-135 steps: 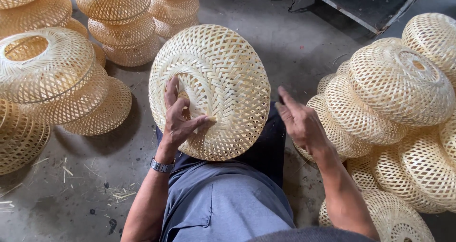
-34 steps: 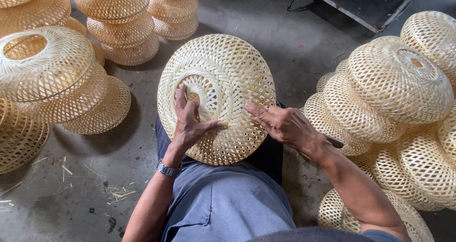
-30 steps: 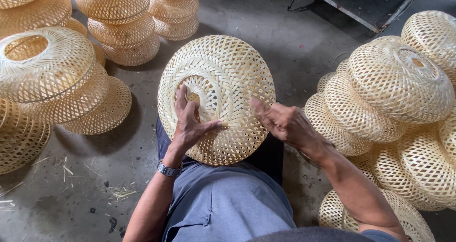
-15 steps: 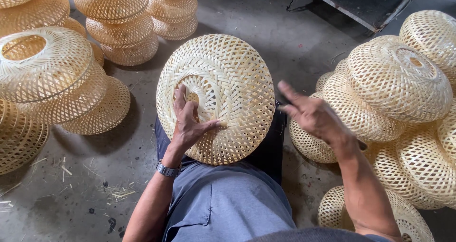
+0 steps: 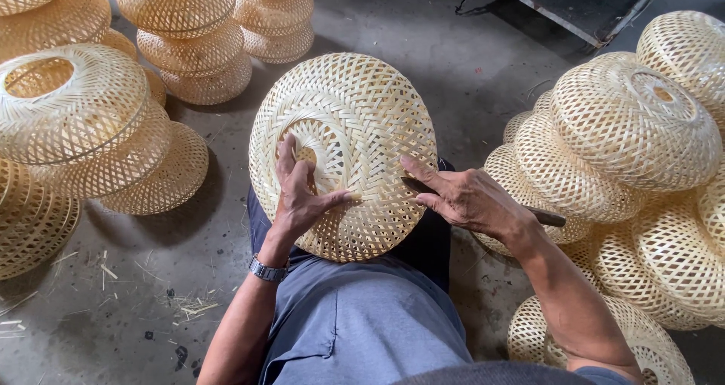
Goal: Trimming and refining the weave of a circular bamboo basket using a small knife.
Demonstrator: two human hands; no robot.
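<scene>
Woven bamboo lampshade (image 5: pixel 355 139) on my lap: my left hand (image 5: pixel 300 196) spread flat, steadying it; my right hand (image 5: pixel 470 198) clasping a dark-handled blade (image 5: pixel 545 217), trimming a weave end, needing careful strokes.

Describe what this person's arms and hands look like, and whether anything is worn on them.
Both forearms are bare, with no gloves on either hand. The left hand has a silver metal-link wristwatch at the wrist. The right hand shows no watch or ring. A blue-grey sleeve edge shows at the right upper arm.
</scene>
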